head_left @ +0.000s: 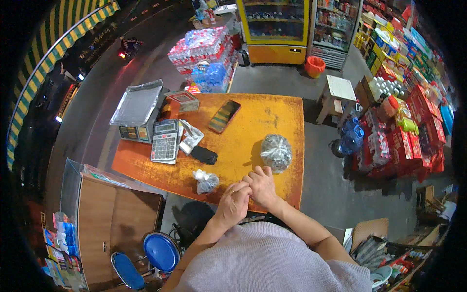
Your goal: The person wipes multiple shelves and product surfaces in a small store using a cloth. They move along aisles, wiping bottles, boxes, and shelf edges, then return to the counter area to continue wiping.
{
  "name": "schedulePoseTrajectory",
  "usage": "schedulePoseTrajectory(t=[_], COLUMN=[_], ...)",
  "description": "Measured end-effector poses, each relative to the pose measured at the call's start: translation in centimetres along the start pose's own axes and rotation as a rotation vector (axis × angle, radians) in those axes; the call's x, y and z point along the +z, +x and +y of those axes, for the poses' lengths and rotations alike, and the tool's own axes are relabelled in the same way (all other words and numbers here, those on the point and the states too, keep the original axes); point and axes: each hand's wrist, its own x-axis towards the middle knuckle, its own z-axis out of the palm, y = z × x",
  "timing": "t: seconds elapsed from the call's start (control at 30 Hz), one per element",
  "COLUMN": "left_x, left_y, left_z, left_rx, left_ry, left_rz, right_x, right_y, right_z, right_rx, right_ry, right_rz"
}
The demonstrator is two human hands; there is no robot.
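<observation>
My left hand (233, 203) and my right hand (263, 188) meet at the near edge of the orange wooden table (253, 109). Both have curled fingers, pressed together at the tips; whatever lies between them, if anything, is hidden. Just beyond my right hand sits a tied clear plastic bag with dark contents (276, 154). To the left of my left hand lies a smaller knotted clear bag (206, 182). A black pouch-like thing (204, 155) rests farther off, beside a grey calculator (165, 147).
A weighing scale (137, 108) stands at the table's left end, near a small framed card (185, 100). A phone (224, 117) lies mid-table. Blue stools (161, 251) are at lower left, a white stool (339, 89) at right, stacked bottle packs (202, 51) beyond the table.
</observation>
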Motion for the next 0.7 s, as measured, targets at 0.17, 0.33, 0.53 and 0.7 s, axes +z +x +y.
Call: schedulePoseTrajectory(t=[0.17, 0.33, 0.53, 0.7], left_x=[0.5, -1.1, -2.4, 1.3], left_y=[0.2, -0.4, -2.5, -2.9], left_z=[-0.2, -3.0, -8.4, -7.3], left_rx=[-0.114, -0.230, -0.604, -0.597], left_ry=[0.029, 0.344, 0.436, 0.223], left_rz=[-0.052, -0.035, -0.286, -0.324], right_x=[0.1, -1.3, -0.9, 0.2], right_y=[-0.9, -0.5, 0.8, -0.1], right_z=[0.3, 4.0, 8.5, 8.9], right_rx=[0.073, 0.213, 0.700, 0.653], right_ry=[0.070, 0.320, -0.034, 0.018], right_rz=[-0.145, -0.116, -0.143, -0.222])
